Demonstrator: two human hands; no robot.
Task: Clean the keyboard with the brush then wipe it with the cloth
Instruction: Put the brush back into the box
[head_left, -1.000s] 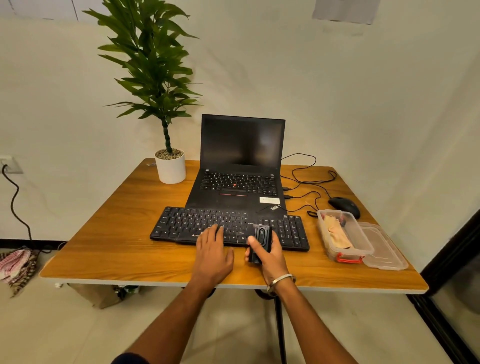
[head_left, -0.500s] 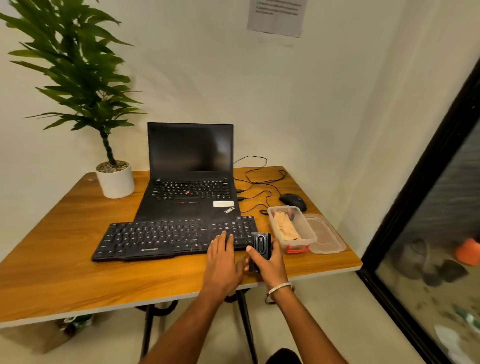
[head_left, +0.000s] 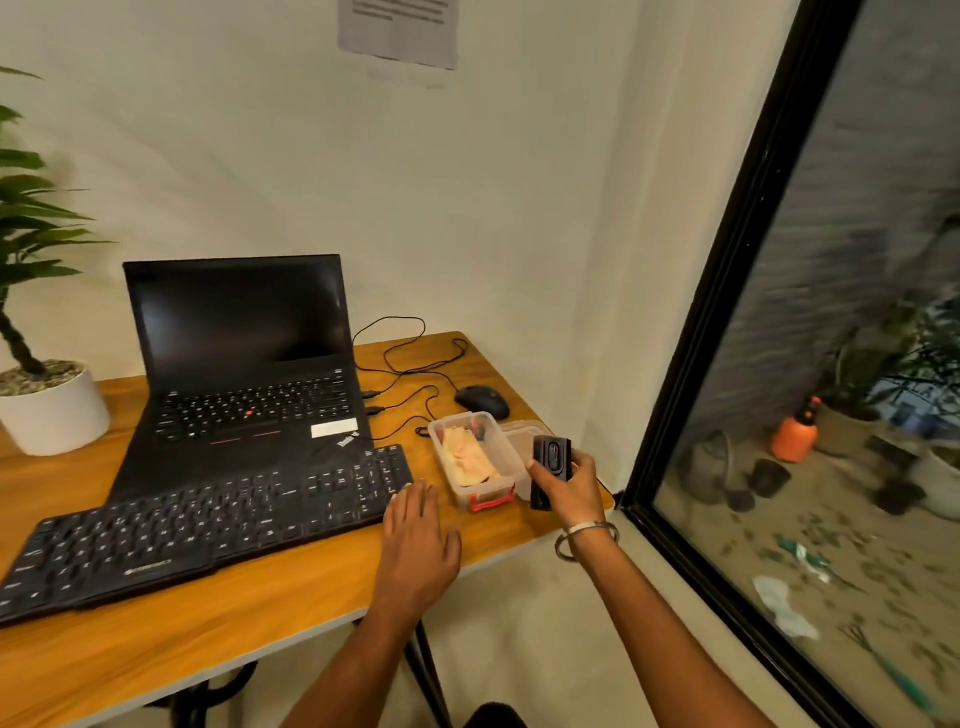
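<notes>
Two hands in play: our right hand (head_left: 569, 486) has its fingers curled round the black brush (head_left: 550, 467), thumb on its near face, holding it upright off the table, above the near right corner. Our left hand (head_left: 418, 530) lies flat with fingers straight and loosely together, fingertips (head_left: 410, 491) touching the right end of the black keyboard (head_left: 208, 525), palm down on the wooden table (head_left: 270, 603). We've got a metal bangle (head_left: 587, 538) on the right wrist.

Between the two hands sits a clear plastic box (head_left: 475, 460) with a red clip on its near end, and the peach-coloured cloth (head_left: 467, 452) is crumpled inside it. Its clear lid (head_left: 519, 441) lies just beside it on the right, partly hidden behind the brush. We can't tell what the small reddish thing at the far end of the box is.

Moving outward, the keyboard runs at a slant across the near part of the table, from the near left up to the box. Just behind it is an open black laptop (head_left: 244, 364) with a dark screen. Right of the laptop are some black cables (head_left: 410, 364) and a black mouse (head_left: 483, 400) at the far right of the table. At the far left there's a plant in a white pot (head_left: 52, 410). A sheet of paper (head_left: 397, 31) hangs on the wall, and on the right a black-framed window (head_left: 727, 291) shows an orange spray bottle (head_left: 794, 436) on the ground outside
</notes>
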